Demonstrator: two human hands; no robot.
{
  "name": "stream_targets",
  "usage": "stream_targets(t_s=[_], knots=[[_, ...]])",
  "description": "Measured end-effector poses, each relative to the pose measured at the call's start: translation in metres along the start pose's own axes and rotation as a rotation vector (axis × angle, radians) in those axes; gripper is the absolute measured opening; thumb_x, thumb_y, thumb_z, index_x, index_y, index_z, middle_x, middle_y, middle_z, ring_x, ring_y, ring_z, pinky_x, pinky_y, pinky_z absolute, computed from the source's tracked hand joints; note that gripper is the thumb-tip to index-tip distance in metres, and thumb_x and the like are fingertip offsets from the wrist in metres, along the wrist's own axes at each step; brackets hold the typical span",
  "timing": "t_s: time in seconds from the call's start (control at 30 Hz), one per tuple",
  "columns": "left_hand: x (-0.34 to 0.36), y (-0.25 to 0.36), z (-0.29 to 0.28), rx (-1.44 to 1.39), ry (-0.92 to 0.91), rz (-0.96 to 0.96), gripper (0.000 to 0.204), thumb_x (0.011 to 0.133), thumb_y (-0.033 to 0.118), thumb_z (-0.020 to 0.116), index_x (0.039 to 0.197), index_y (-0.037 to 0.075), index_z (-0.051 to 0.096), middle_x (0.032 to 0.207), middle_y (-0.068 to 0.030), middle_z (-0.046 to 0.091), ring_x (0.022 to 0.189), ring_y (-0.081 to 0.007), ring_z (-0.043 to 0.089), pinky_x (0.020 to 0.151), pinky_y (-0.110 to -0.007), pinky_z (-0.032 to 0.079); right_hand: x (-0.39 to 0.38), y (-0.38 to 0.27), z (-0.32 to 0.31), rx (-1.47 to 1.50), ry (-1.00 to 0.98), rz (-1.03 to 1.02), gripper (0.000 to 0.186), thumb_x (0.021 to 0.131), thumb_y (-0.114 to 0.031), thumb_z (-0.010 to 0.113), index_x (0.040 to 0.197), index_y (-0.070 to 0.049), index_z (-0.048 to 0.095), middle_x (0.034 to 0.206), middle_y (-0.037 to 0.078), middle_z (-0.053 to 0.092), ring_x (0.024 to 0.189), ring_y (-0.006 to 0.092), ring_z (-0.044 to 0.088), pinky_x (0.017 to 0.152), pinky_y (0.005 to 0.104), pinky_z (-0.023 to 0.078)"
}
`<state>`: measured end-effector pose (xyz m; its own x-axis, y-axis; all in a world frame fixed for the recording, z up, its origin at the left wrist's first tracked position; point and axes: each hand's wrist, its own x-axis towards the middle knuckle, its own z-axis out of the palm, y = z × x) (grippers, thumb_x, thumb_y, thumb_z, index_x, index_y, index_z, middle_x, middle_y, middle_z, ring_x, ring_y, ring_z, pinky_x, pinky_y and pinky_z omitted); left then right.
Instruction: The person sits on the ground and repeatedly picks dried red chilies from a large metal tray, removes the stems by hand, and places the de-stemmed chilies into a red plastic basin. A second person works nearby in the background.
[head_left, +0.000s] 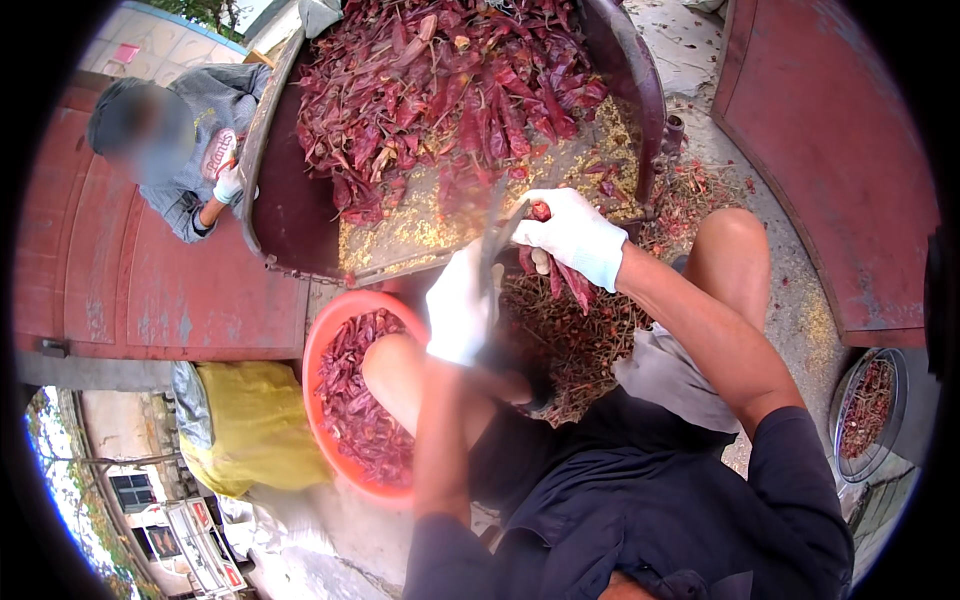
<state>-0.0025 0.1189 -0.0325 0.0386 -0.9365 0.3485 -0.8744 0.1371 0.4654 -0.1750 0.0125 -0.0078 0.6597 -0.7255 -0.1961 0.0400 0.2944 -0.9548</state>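
Observation:
My right hand (570, 235), in a white glove, is closed round a few dried red chili peppers (570, 287). Their wrinkled bodies hang below its fingers. My left hand (458, 305), also gloved in white and smeared by motion, grips what look like dark metal scissors (490, 245). The blades point up and spread toward the chilies at my right fingertips. Just beyond both hands is a large heap of dried red chilies (450, 90) in a dark red metal cart bed (290, 190), with yellow seeds (400, 238) strewn over its near part.
An orange-red basin (312, 400) of chilies stands beside my left knee. Stems and scraps (580, 350) cover the ground between my legs. Another person (200, 130) with a gloved hand is at the cart's left side. A yellow sack (250, 425), red metal doors (830, 150) and a round container (868, 415) surround me.

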Motion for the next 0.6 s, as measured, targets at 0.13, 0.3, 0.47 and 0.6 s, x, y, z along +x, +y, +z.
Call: stream_targets(t_s=[0.13,0.3,0.47,0.6], knots=[[-0.002,-0.002,0.003,-0.013,0.039,0.025,0.039,0.091,0.009,0.065,0.129,0.004,0.057,0.095,-0.0170,0.069,0.083,-0.0322,0.070,0.076,-0.036,0.055,0.000,0.005,-0.001,0.111,-0.041,0.008,0.008,0.091,-0.003,0.061,0.097,0.003,0.063,0.073,0.008,0.063,0.056,0.0140,0.059,0.052,0.0295,0.050],[-0.008,-0.005,0.007,0.096,0.079,0.011,0.026,0.090,0.010,0.067,0.116,0.006,0.063,0.079,-0.0128,0.069,0.065,-0.0294,0.068,0.065,-0.035,0.055,0.001,0.005,0.000,0.158,-0.028,0.004,0.010,0.090,-0.005,0.063,0.097,0.003,0.063,0.073,0.007,0.063,0.054,0.0142,0.059,0.051,0.0301,0.049],[0.002,-0.021,-0.006,0.081,0.108,-0.302,0.017,0.087,0.016,0.074,0.099,0.005,0.068,0.072,-0.0131,0.069,0.061,-0.0157,0.066,0.062,-0.030,0.052,0.000,-0.002,0.001,0.238,0.057,-0.009,0.015,0.090,-0.013,0.070,0.094,0.000,0.063,0.069,0.004,0.061,0.051,0.0118,0.056,0.048,0.0276,0.046],[0.037,-0.069,-0.042,0.363,-0.015,-0.458,0.039,0.082,0.040,0.071,0.103,0.008,0.067,0.089,-0.0198,0.071,0.089,-0.0373,0.069,0.079,-0.045,0.052,0.000,-0.003,-0.001,0.190,0.087,0.023,0.020,0.087,-0.019,0.075,0.090,-0.002,0.064,0.062,0.004,0.059,0.047,0.0118,0.054,0.044,0.0273,0.043]])
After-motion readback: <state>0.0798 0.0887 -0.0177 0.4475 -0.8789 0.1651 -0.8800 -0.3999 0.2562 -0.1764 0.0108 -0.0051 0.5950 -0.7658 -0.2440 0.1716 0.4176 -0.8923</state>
